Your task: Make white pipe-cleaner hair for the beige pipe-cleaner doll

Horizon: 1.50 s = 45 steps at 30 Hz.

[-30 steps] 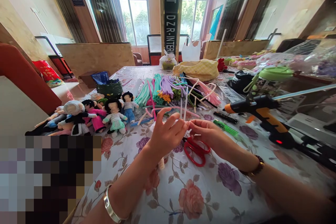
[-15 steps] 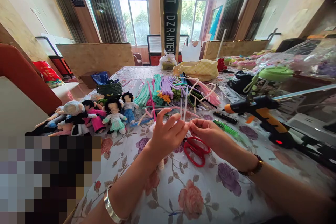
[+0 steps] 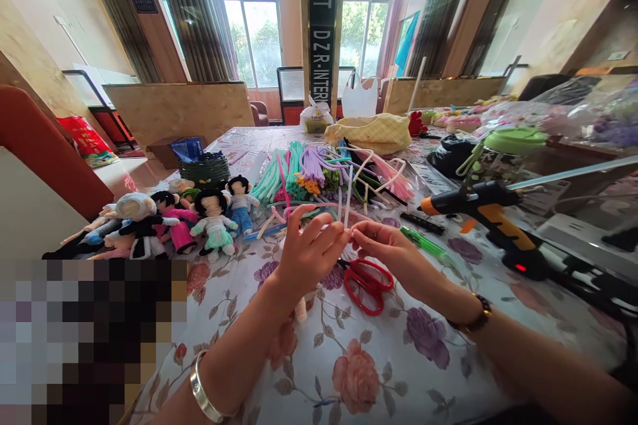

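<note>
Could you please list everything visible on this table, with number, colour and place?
flowered tablecloth: one, white with pink and purple flowers, covering the table
small yarn dolls: at least five, mixed colours, left
pile of fuzzy pipe cleaners: many, mixed colours, centre back
red-handled scissors: one, red, below the hands
orange and black glue gun: one, right
green-lidded jar: one, behind the glue gun
yellow checked bag: one, far centre
thin white pipe cleaner: one, pinched between both hands
left hand: one, silver bangle on wrist
right hand: one, dark wristband
</note>
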Each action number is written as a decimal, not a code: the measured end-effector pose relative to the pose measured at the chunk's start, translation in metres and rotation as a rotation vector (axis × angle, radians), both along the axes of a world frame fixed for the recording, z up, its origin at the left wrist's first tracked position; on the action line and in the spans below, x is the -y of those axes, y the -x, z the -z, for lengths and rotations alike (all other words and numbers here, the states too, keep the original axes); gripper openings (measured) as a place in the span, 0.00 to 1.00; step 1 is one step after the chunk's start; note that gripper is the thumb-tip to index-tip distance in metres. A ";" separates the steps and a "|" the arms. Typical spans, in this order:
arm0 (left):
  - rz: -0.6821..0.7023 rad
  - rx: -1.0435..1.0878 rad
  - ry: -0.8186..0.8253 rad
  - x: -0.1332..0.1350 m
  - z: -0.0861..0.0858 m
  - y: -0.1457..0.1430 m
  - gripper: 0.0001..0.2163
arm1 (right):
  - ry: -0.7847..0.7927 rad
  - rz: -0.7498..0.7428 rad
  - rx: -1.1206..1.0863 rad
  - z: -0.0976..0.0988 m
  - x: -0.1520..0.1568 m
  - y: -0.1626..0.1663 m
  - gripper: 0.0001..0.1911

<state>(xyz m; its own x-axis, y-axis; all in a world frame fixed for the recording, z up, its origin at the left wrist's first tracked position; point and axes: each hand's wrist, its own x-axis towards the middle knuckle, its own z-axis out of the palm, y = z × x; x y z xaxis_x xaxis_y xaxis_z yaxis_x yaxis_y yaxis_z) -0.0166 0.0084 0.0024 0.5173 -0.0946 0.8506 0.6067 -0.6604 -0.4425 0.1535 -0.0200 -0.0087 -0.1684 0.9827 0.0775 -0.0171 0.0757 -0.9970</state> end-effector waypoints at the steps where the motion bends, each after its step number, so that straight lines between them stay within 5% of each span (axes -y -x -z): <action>1: 0.000 -0.001 -0.007 0.000 0.000 0.000 0.04 | -0.005 0.007 0.016 -0.001 0.000 0.000 0.16; 15: 0.012 -0.052 -0.040 -0.007 -0.008 -0.006 0.04 | -0.073 0.032 -0.008 -0.005 -0.002 0.000 0.17; 20: -0.066 0.087 0.242 -0.020 -0.014 -0.014 0.07 | -0.109 0.142 -0.067 -0.007 -0.004 -0.004 0.17; 24: 0.027 0.192 0.574 -0.036 -0.028 -0.021 0.05 | -0.115 0.219 -0.127 -0.008 -0.008 -0.009 0.16; 29: -0.022 -0.005 0.510 -0.048 -0.051 -0.024 0.03 | -0.132 0.233 -0.101 -0.012 -0.010 -0.012 0.17; 32: -0.014 -0.118 0.527 -0.054 -0.061 -0.023 0.05 | -0.191 0.240 0.108 -0.014 -0.012 -0.017 0.19; 36: -0.008 -0.169 0.576 -0.066 -0.071 -0.020 0.07 | -0.399 0.485 0.877 -0.012 -0.020 -0.032 0.15; 39: 0.009 -0.190 0.596 -0.075 -0.079 -0.017 0.08 | -0.303 0.580 1.241 -0.002 -0.027 -0.045 0.12; 45: 0.014 -0.161 0.563 -0.084 -0.084 -0.009 0.09 | -0.134 0.509 1.350 0.015 -0.032 -0.064 0.08</action>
<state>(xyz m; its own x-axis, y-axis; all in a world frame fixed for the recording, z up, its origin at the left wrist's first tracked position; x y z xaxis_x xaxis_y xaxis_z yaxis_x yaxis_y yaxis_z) -0.0080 0.0920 0.0866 0.6458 0.3416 0.6829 0.5506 -0.8280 -0.1065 0.2172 0.0124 -0.0239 0.1723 0.9554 0.2398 0.9690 -0.1206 -0.2155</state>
